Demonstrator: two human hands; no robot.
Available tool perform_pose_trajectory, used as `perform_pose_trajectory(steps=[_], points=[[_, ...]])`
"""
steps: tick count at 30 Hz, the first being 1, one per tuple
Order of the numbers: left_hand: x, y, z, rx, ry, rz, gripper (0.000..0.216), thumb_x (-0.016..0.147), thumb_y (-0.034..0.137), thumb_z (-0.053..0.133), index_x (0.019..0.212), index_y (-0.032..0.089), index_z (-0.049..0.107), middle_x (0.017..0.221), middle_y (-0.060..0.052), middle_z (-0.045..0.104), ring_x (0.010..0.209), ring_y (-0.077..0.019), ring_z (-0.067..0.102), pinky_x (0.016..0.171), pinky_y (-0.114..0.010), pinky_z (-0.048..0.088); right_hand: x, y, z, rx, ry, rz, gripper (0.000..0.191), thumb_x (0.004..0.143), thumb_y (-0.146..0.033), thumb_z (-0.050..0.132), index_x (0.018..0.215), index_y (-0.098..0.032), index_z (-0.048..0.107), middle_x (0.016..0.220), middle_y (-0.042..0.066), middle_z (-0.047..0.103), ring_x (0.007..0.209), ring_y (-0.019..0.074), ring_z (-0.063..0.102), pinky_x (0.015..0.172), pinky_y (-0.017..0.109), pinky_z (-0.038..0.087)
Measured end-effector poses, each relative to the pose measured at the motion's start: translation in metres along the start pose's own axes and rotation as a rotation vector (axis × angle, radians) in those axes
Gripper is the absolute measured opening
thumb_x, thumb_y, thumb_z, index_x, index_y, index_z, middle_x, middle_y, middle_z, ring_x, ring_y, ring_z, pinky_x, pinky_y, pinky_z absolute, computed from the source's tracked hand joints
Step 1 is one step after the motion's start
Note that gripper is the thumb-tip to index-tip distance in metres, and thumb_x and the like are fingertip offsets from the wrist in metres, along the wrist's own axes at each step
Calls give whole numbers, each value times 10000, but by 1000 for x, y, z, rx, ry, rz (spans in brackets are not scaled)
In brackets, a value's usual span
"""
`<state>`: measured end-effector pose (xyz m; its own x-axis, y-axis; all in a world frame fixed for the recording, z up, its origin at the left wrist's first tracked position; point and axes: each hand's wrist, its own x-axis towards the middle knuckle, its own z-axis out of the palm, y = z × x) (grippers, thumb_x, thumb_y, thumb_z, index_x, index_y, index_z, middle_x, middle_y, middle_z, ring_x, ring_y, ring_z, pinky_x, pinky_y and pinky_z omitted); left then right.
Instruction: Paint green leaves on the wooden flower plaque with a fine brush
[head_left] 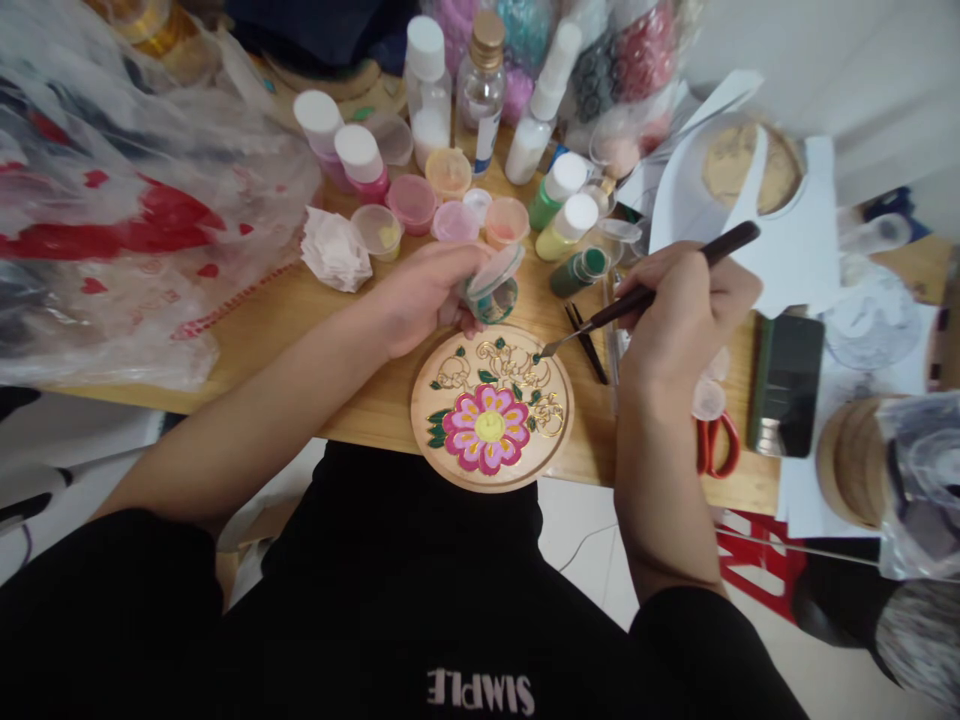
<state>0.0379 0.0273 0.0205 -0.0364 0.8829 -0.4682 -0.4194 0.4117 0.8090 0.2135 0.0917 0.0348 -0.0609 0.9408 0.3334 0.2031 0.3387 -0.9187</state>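
My left hand [442,295] grips a small clear plastic cup [495,300] with green paint in it, its lid tilted up. Between the fingers of my right hand [679,300] is a palette knife [637,300] with a dark handle. Its metal tip meets or hovers just over a green leaf near the upper right of a round wooden board [435,450]; I cannot tell which. On the board, a pink flower [487,430] with a yellow centre is coloured in, along with several green leaves. Other gold outlines around it show bare wood.
Several paint cups [412,203] and white-capped bottles [574,225] stand behind the board. Black tweezers [589,345] lie right of it, with red-handled scissors [718,445] and a phone [787,385] farther right. A tissue wad [335,250] and plastic bag [150,200] are at left.
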Motion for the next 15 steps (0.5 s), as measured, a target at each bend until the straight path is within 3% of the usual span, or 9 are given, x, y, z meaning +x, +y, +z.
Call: perform_pose_trajectory(steps=[6, 15], points=[[0, -1, -2, 14, -12, 11, 166, 914, 290, 616, 851, 143, 661, 619, -12, 604, 563, -124, 616, 497, -185, 449, 1, 0, 1, 80, 39, -5, 244, 653, -117, 448, 434, -192, 524, 438, -26, 487, 410, 78, 414, 429, 257, 333], [-2, 3, 2, 58, -13, -12, 228, 925, 266, 580, 744, 131, 612, 604, -8, 593, 476, -80, 527, 459, -179, 421, 0, 4, 1, 16, 22, -27, 301, 713, -71, 416, 461, -208, 508, 459, -37, 461, 430, 88, 435, 451, 245, 366]])
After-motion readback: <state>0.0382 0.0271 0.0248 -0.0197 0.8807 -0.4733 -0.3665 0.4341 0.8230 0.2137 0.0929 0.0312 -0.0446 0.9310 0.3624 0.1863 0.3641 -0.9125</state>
